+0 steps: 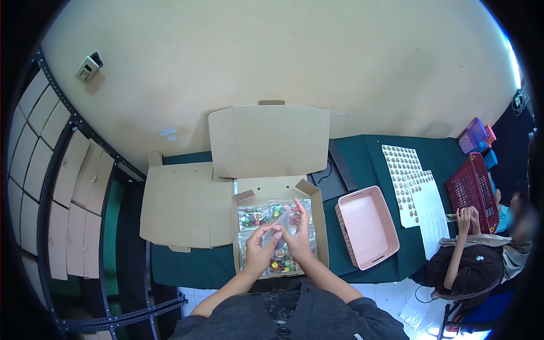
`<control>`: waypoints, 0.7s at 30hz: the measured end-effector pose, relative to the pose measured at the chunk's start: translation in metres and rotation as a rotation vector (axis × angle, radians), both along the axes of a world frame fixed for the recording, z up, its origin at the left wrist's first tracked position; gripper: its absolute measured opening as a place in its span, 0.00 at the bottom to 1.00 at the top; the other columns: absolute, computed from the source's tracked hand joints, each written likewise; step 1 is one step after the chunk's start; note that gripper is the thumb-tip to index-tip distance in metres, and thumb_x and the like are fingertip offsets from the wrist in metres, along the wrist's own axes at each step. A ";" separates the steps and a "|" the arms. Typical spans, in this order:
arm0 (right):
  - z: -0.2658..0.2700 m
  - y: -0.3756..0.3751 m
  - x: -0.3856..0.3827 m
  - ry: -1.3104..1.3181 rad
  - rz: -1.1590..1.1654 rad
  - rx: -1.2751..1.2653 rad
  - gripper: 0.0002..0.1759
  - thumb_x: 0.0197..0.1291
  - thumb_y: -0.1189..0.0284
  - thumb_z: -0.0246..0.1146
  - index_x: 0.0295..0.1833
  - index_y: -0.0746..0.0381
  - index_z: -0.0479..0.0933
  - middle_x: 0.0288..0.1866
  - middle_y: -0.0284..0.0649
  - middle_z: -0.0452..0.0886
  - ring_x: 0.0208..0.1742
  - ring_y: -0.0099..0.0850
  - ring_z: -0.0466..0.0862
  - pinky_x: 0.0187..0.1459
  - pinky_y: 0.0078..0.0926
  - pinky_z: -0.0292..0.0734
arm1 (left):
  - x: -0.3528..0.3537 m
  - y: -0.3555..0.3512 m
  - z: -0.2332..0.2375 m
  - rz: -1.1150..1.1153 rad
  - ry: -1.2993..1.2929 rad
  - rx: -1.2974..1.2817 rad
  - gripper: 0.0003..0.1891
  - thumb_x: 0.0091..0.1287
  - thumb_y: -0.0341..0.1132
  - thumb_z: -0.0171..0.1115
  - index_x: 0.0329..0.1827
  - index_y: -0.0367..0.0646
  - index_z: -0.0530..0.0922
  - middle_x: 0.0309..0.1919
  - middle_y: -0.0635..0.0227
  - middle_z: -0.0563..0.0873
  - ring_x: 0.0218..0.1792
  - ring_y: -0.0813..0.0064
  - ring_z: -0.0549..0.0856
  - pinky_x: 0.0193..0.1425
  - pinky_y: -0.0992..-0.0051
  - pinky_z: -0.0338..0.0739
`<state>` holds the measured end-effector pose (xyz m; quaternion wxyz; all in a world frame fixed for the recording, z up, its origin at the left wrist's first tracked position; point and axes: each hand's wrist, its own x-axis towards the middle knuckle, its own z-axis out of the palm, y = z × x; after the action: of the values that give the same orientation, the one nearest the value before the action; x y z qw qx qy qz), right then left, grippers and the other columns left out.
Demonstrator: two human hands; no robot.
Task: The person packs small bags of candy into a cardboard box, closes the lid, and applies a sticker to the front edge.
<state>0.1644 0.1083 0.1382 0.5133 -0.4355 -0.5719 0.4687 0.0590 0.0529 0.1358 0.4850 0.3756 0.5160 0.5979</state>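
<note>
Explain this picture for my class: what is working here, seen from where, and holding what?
No machine: a person works bare-handed, filmed by one camera on their head, looking forward and down. On the green cloth are an open cardboard box with clear packets of small colourful pieces, a pink basket and sheets with round prints. Above the box, the left hand pinches a clear plastic bag; the right hand is at it, its grip unclear. Another person sits at right.

From my box (322, 232), the raised lid (269, 144) blocks twelve o'clock and a cardboard panel (181, 204) ten; at three I could slip along a narrow strip of green cloth (338, 258) before the pink basket (368, 226) obstructs me.
</note>
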 end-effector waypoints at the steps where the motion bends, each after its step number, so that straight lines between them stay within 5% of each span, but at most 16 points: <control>1: -0.010 0.007 0.005 -0.006 -0.011 0.031 0.25 0.48 0.69 0.69 0.54 0.60 0.74 0.48 0.41 0.72 0.50 0.32 0.72 0.57 0.31 0.62 | -0.002 0.001 -0.001 0.000 -0.002 -0.005 0.18 0.58 0.33 0.65 0.51 0.37 0.76 0.51 0.59 0.79 0.52 0.65 0.78 0.64 0.68 0.64; 2: -0.019 0.013 0.012 -0.009 -0.012 0.024 0.25 0.48 0.69 0.69 0.54 0.60 0.74 0.48 0.41 0.72 0.50 0.32 0.72 0.57 0.31 0.62 | -0.005 0.003 -0.001 0.020 0.115 0.022 0.15 0.58 0.32 0.65 0.47 0.38 0.79 0.48 0.59 0.81 0.50 0.67 0.79 0.65 0.66 0.61; 5: -0.022 0.019 0.023 -0.122 0.279 0.028 0.06 0.48 0.69 0.69 0.32 0.58 0.83 0.42 0.35 0.81 0.51 0.33 0.73 0.58 0.32 0.60 | -0.017 0.007 0.003 0.055 0.348 0.063 0.05 0.57 0.32 0.64 0.34 0.43 0.85 0.40 0.60 0.85 0.48 0.71 0.81 0.71 0.59 0.47; 8: -0.009 0.021 0.027 -0.120 0.340 0.037 0.06 0.52 0.70 0.66 0.36 0.58 0.83 0.40 0.35 0.82 0.52 0.32 0.73 0.58 0.32 0.59 | -0.025 0.009 0.005 0.030 0.371 0.037 0.06 0.58 0.33 0.64 0.35 0.45 0.85 0.40 0.60 0.86 0.49 0.70 0.81 0.72 0.57 0.44; 12: -0.002 0.023 0.037 -0.081 0.409 -0.022 0.08 0.57 0.70 0.63 0.37 0.62 0.83 0.39 0.38 0.83 0.48 0.29 0.75 0.55 0.30 0.63 | -0.043 0.011 0.005 -0.221 0.275 0.046 0.11 0.66 0.35 0.55 0.40 0.39 0.83 0.41 0.64 0.86 0.50 0.74 0.80 0.73 0.58 0.39; 14: -0.003 0.019 0.042 -0.055 0.420 -0.261 0.14 0.62 0.67 0.58 0.38 0.67 0.81 0.37 0.38 0.83 0.34 0.24 0.79 0.37 0.21 0.74 | -0.048 0.010 0.006 -0.279 0.225 0.013 0.12 0.66 0.36 0.55 0.46 0.39 0.79 0.46 0.63 0.83 0.53 0.73 0.78 0.73 0.57 0.41; 17: -0.020 0.022 0.043 0.132 0.302 -0.343 0.15 0.64 0.67 0.56 0.40 0.69 0.80 0.33 0.38 0.82 0.25 0.19 0.78 0.23 0.12 0.71 | -0.047 0.006 0.007 -0.398 0.123 -0.050 0.21 0.66 0.40 0.55 0.59 0.39 0.72 0.56 0.59 0.77 0.60 0.70 0.73 0.72 0.57 0.45; 20: -0.040 0.030 0.056 0.253 0.075 -0.553 0.15 0.64 0.68 0.56 0.43 0.70 0.79 0.30 0.37 0.81 0.27 0.20 0.79 0.25 0.13 0.73 | -0.037 -0.004 0.011 -0.301 0.350 0.141 0.33 0.61 0.46 0.61 0.67 0.45 0.63 0.67 0.58 0.63 0.67 0.64 0.63 0.71 0.55 0.49; 21: -0.057 0.034 0.062 0.275 0.071 -0.635 0.15 0.64 0.68 0.55 0.47 0.70 0.77 0.33 0.39 0.81 0.31 0.22 0.80 0.31 0.17 0.76 | -0.034 -0.008 0.020 -0.386 0.657 0.183 0.36 0.57 0.47 0.64 0.68 0.48 0.61 0.69 0.59 0.59 0.69 0.62 0.59 0.71 0.55 0.50</control>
<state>0.2269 0.1418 0.0808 0.4079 -0.4860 -0.3378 0.6952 0.0253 0.0453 0.1556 0.3618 0.6788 0.5082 0.3873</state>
